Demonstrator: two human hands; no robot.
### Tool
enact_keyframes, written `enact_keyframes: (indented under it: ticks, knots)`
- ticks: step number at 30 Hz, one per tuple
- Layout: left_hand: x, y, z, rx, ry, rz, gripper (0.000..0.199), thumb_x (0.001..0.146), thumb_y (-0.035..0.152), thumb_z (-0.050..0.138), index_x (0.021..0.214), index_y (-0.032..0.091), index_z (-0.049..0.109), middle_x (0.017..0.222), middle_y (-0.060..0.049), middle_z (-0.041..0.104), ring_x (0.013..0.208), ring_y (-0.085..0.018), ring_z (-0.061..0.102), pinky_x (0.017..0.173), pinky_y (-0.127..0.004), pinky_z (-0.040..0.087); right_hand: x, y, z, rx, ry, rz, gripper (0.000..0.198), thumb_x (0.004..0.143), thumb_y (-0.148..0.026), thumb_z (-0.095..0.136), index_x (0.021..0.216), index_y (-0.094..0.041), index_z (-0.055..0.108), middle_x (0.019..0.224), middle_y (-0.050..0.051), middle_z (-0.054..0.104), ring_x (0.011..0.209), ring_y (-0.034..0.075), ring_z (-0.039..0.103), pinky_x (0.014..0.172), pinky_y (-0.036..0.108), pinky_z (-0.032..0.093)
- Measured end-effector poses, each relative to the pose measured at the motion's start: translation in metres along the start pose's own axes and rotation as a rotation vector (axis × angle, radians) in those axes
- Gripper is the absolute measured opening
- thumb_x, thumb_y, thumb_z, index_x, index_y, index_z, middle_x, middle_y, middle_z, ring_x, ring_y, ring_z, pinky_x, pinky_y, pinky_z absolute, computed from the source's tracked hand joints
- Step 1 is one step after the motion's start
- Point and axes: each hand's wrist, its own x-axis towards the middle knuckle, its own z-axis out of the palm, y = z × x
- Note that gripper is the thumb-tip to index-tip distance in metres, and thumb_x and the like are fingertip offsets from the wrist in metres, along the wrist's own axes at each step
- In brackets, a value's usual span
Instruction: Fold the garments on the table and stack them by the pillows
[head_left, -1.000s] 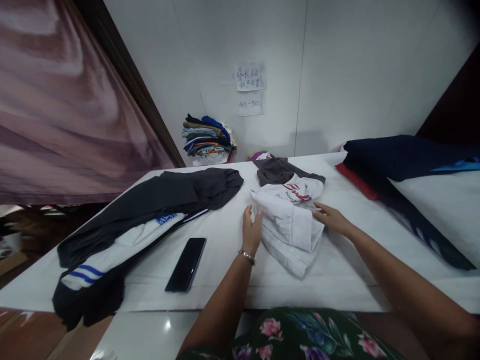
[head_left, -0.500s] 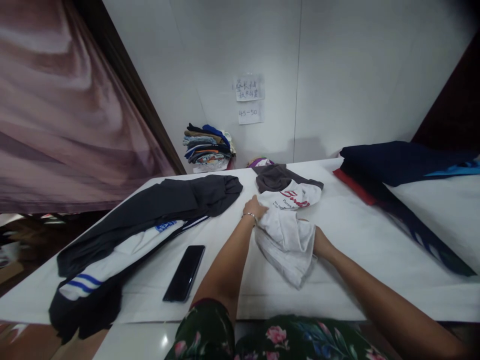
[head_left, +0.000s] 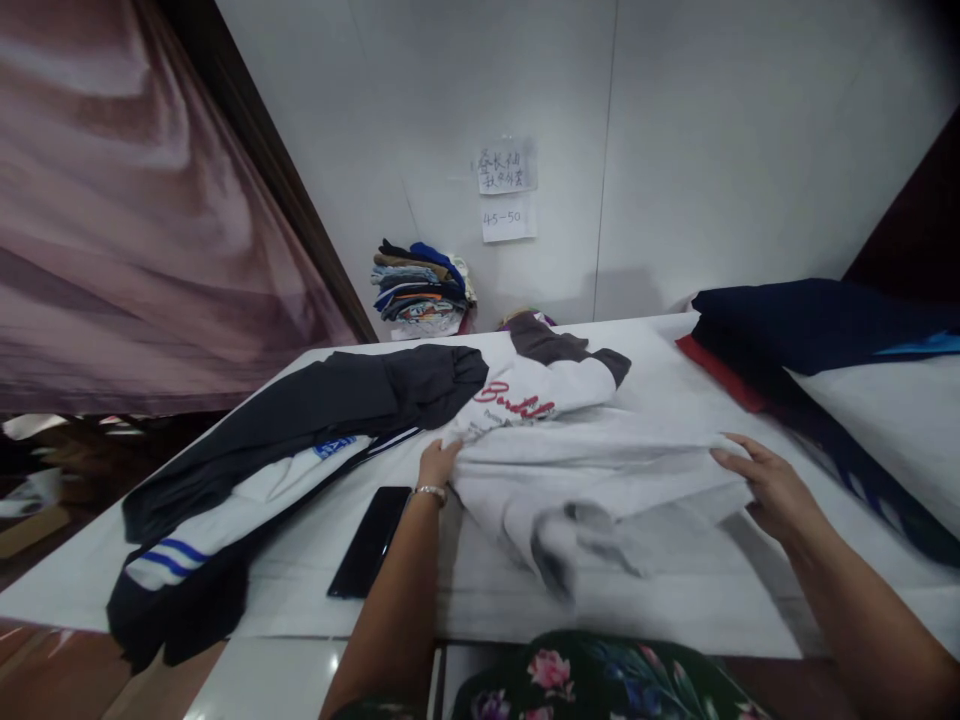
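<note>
A white shirt (head_left: pixel 555 455) with red script lettering and dark grey sleeves stretches between my two hands over the table. My left hand (head_left: pixel 439 465) pinches its left edge, just below the lettering. At the right, my right hand (head_left: pixel 765 485) grips the opposite edge between thumb and fingers. The shirt's lower part hangs in loose folds and is smeared by motion. Its dark grey sleeve part (head_left: pixel 544 340) lies at the far side of the table. A black phone (head_left: pixel 367 545) rests on the table beside my left forearm.
Dark trousers and a white-and-black garment (head_left: pixel 262 490) lie along the table's left side. Navy and red clothes (head_left: pixel 795 310) are heaped at the right. A folded clothes stack (head_left: pixel 420 290) stands behind the table. Handwritten paper signs (head_left: pixel 508 190) hang on the wall.
My right hand has moved right, and my left hand slightly left and down. The bunched shirt is now spread wide between them, and its lettered part has shifted left.
</note>
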Motion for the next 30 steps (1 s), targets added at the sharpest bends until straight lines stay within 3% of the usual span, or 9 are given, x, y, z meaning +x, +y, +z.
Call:
enact_keyframes:
  ticks: [5, 8, 12, 14, 18, 21, 24, 26, 30]
  knots:
    - [-0.011, 0.007, -0.003, 0.16, 0.008, 0.095, 0.026, 0.076, 0.03, 0.061, 0.098, 0.016, 0.064, 0.099, -0.012, 0.067, 0.096, -0.028, 0.06, 0.084, -0.036, 0.043, -0.003, 0.024, -0.012, -0.217, -0.253, 0.096, 0.047, 0.063, -0.038, 0.077, 0.106, -0.024, 0.062, 0.089, 0.005, 0.072, 0.074, 0.023, 0.067, 0.064, 0.031, 0.053]
    - [-0.019, 0.054, 0.004, 0.248, 0.042, 0.436, 0.05, 0.078, 0.028, 0.061, 0.127, 0.019, 0.053, 0.132, -0.013, 0.053, 0.124, -0.027, 0.046, 0.105, -0.037, 0.031, 0.003, 0.04, -0.007, -0.417, -0.199, -0.054, 0.042, 0.068, -0.047, 0.07, 0.101, -0.022, 0.065, 0.09, 0.006, 0.071, 0.081, 0.026, 0.066, 0.068, 0.034, 0.053]
    - [-0.039, 0.122, 0.044, 0.163, -0.213, 0.947, 0.061, 0.071, 0.027, 0.073, 0.128, 0.025, 0.053, 0.143, -0.01, 0.045, 0.136, -0.028, 0.033, 0.116, -0.044, 0.01, 0.008, 0.057, 0.003, -0.58, -0.098, -0.306, 0.041, 0.07, -0.051, 0.065, 0.098, -0.021, 0.067, 0.097, 0.005, 0.071, 0.095, 0.029, 0.063, 0.083, 0.035, 0.05]
    - [-0.046, 0.143, 0.072, 0.111, -0.306, 1.02, 0.065, 0.062, 0.021, 0.079, 0.123, 0.025, 0.057, 0.142, -0.009, 0.045, 0.136, -0.029, 0.033, 0.116, -0.044, 0.008, 0.006, 0.059, 0.005, -0.597, -0.09, -0.333, 0.042, 0.071, -0.052, 0.064, 0.099, -0.021, 0.067, 0.097, 0.004, 0.071, 0.094, 0.028, 0.063, 0.083, 0.035, 0.051]
    - [-0.044, 0.161, 0.113, 0.138, -0.349, 0.882, 0.037, 0.06, 0.016, 0.079, 0.096, 0.018, 0.069, 0.112, -0.014, 0.066, 0.116, -0.03, 0.055, 0.111, -0.042, 0.024, 0.001, 0.055, 0.003, -0.555, -0.065, -0.29, 0.044, 0.07, -0.055, 0.063, 0.098, -0.021, 0.067, 0.094, 0.004, 0.071, 0.089, 0.027, 0.065, 0.076, 0.032, 0.053]
    - [-0.021, 0.172, 0.11, 0.166, -0.329, 0.786, 0.014, 0.064, 0.015, 0.075, 0.076, 0.017, 0.069, 0.088, -0.013, 0.07, 0.097, -0.029, 0.064, 0.102, -0.041, 0.036, 0.001, 0.053, 0.0, -0.55, -0.068, -0.287, 0.044, 0.071, -0.054, 0.063, 0.098, -0.021, 0.068, 0.095, 0.004, 0.071, 0.089, 0.027, 0.065, 0.076, 0.031, 0.053]
    - [0.026, 0.181, 0.066, 0.158, -0.22, 0.671, 0.01, 0.075, 0.017, 0.063, 0.083, 0.019, 0.068, 0.093, -0.012, 0.07, 0.1, -0.028, 0.063, 0.095, -0.039, 0.041, 0.003, 0.055, -0.002, -0.523, -0.101, -0.255, 0.047, 0.072, -0.054, 0.063, 0.103, -0.019, 0.067, 0.095, 0.005, 0.071, 0.086, 0.026, 0.065, 0.074, 0.032, 0.053]
    - [0.061, 0.175, 0.02, 0.097, 0.01, 0.424, 0.011, 0.078, 0.02, 0.06, 0.086, 0.018, 0.068, 0.097, -0.011, 0.07, 0.101, -0.026, 0.062, 0.09, -0.035, 0.044, 0.005, 0.057, -0.002, -0.484, -0.12, -0.242, 0.047, 0.072, -0.053, 0.065, 0.104, -0.019, 0.066, 0.096, 0.005, 0.071, 0.085, 0.025, 0.064, 0.072, 0.031, 0.053]
    - [0.103, 0.122, -0.059, 0.051, 0.277, 0.127, 0.027, 0.085, 0.02, 0.049, 0.104, 0.006, 0.062, 0.101, -0.019, 0.067, 0.098, -0.029, 0.061, 0.082, -0.038, 0.047, 0.007, 0.061, -0.001, -0.412, -0.153, -0.228, 0.044, 0.073, -0.052, 0.066, 0.101, -0.019, 0.066, 0.079, 0.003, 0.068, 0.069, 0.02, 0.062, 0.059, 0.028, 0.05]
